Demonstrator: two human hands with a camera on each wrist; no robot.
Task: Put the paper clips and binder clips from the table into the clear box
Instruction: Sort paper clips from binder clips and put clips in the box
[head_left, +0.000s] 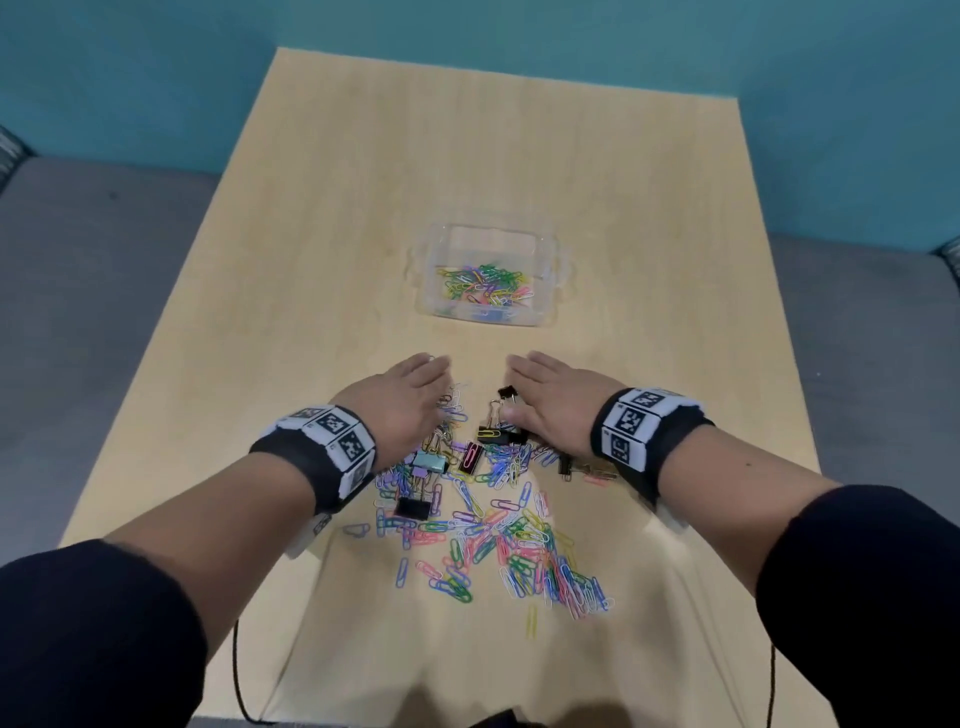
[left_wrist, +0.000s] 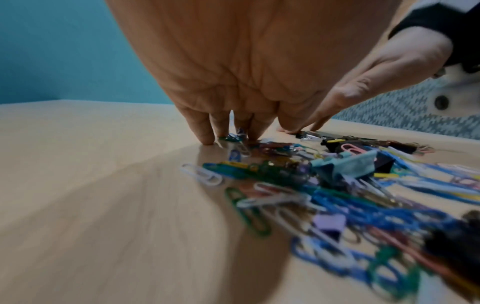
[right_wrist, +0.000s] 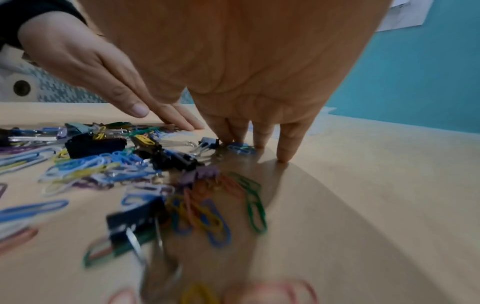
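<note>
A clear box (head_left: 483, 318) stands mid-table with several coloured paper clips (head_left: 485, 283) inside. Nearer me lies a wide scatter of coloured paper clips (head_left: 498, 545) mixed with binder clips: a teal one (head_left: 431, 461), black ones (head_left: 413, 508) (head_left: 506, 392). My left hand (head_left: 410, 400) and right hand (head_left: 545, 402) stand on either side of the pile's far end, fingers straight, palms facing each other. In the left wrist view the left hand's fingertips (left_wrist: 207, 139) touch the table beside clips. The right hand's fingertips (right_wrist: 284, 158) likewise touch the wood. Neither hand holds anything.
The light wooden table (head_left: 311, 260) runs to a teal wall; grey floor or seating flanks it. Thin black cables (head_left: 236, 675) hang near the front edge. A single yellow paper clip (head_left: 531, 621) lies apart, close to me.
</note>
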